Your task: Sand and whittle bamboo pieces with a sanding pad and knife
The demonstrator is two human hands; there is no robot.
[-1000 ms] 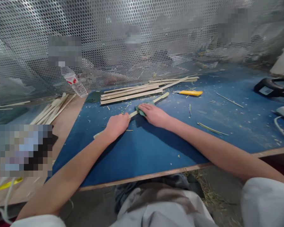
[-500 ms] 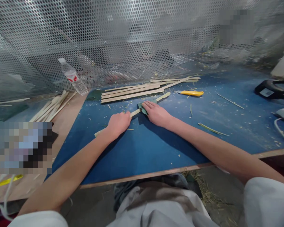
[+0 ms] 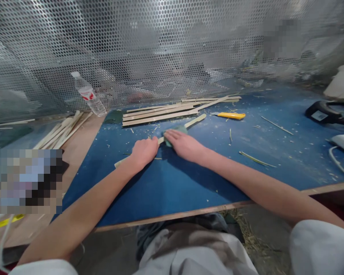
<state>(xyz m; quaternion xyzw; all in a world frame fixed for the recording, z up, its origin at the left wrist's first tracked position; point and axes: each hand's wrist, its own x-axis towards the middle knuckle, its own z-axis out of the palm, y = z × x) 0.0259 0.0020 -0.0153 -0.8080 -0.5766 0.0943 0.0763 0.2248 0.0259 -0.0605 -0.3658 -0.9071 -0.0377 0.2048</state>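
Pale wooden strip (image 3: 195, 120) clenched in left hand (image 3: 145, 152); right hand (image 3: 186, 144) closed over green pad (image 3: 182, 129), well inside blue tabletop's edge (image 3: 172, 216).

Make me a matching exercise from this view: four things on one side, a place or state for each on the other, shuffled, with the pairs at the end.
Things
1. Left hand
2. Right hand
3. Utility knife
4. Plastic bottle

Places or states
A. Yellow-handled, lying on the blue tabletop
B. Laid over the green pad
C. Beyond the tabletop's left edge, with a red and white label
D. Closed around the pale strip

Pairs: 1-D, 2-B, 3-A, 4-C
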